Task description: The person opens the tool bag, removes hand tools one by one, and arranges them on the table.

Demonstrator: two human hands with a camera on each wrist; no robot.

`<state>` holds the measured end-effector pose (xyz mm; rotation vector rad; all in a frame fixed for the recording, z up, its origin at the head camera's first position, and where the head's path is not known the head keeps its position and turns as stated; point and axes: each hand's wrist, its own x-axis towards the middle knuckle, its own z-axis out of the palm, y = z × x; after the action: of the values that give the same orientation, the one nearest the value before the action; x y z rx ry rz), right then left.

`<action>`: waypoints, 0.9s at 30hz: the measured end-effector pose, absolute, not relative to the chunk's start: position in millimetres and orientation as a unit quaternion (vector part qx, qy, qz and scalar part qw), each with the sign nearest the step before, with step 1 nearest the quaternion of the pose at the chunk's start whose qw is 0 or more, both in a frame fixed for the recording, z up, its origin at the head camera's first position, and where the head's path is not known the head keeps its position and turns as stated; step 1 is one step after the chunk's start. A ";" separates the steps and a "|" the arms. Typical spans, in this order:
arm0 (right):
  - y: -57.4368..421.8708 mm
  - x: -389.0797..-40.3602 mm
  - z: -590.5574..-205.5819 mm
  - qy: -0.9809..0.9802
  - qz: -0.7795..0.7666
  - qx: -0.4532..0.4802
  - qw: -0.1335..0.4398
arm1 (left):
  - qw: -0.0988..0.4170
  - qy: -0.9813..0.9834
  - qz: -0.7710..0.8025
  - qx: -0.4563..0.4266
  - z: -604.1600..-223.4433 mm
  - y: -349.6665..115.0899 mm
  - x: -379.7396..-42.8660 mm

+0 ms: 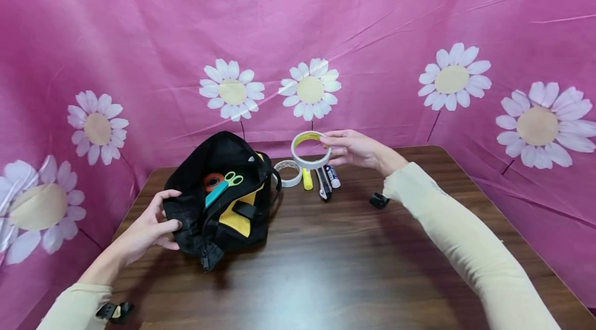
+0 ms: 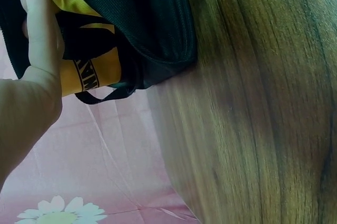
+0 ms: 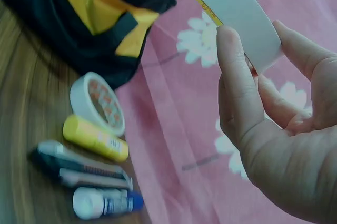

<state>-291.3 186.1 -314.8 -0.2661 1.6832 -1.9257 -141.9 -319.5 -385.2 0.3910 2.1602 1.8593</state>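
The right hand [image 1: 356,150] pinched a smooth white tape ring [image 3: 242,19] above the wooden table [image 1: 326,252]; the left hand [image 1: 151,224] gripped a slack black bag [image 1: 186,211] by its edge. Only the head view showed scissors [image 1: 218,193] inside; only the left wrist's, lettering on a yellow panel [image 2: 108,69].

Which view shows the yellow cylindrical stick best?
The right wrist view: the yellow cylindrical stick appears large, lengthwise and uncovered, though blurred. The head view shows it small, just below the held white tape roll; the left wrist view misses it.

Head overview, 2 wrist close-ups, shared bag [image 1: 237,225]
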 end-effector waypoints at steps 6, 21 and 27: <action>225.4 -290.3 -327.3 0.636 -0.722 -0.074 0.262 | 0.133 0.741 0.644 0.137 -385.9 -317.0 -145.1; 278.5 -290.5 -364.4 0.651 -0.720 -0.024 0.241 | 0.127 0.732 0.652 0.149 -387.9 -324.0 -140.2; 287.6 -289.7 -379.9 0.654 -0.720 -0.012 0.231 | 0.136 0.727 0.656 0.153 -391.7 -321.5 -141.5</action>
<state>-289.7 287.6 -379.9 -0.0319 1.7991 -1.9804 -141.5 -321.5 -391.7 0.4437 2.1042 1.8999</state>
